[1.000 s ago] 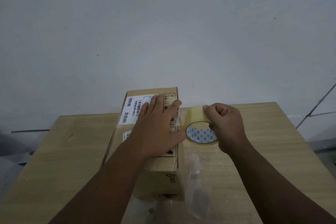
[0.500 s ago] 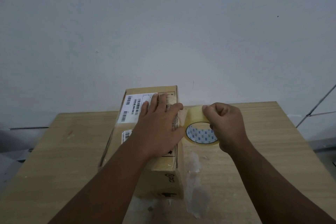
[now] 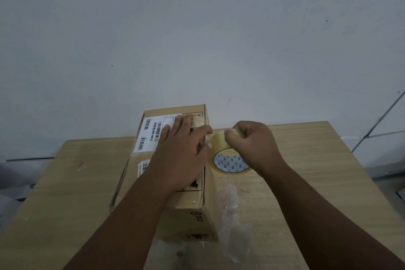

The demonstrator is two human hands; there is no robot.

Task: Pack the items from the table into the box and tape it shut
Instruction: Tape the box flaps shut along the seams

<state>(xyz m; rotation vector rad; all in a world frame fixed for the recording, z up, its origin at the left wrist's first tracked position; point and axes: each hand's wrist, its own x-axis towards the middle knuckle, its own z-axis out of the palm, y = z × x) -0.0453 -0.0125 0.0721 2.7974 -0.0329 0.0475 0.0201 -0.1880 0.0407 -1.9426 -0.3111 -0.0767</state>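
Left hand [image 3: 183, 155] flat, fingers straight, pressing stiff box [image 3: 153, 182] top; right hand [image 3: 252, 147] grips light tape roll [image 3: 228, 160] rim, right of box; film likely clingy.

Plain pale grey-white wall [image 3: 197, 28] fills the upper bg, matte, evenly lit w/ soft dim light; a dark speck [image 3: 327, 20] upper R, a small chip-like mark [image 3: 112, 65] mid-L. Light wood-grain desk [image 3: 317, 182] stands in front of it, w/ a reddish smudge [image 3: 81, 163] near its far L corner & whitish glossy patches [image 3: 230, 199] nr the centre. Past the desk's R edge thin dark lines [image 3: 381, 116] cross a grey surface (tile joints or not, can't tell); at L a dark horizontal strip [image 3: 28, 158] sits low on the wall.
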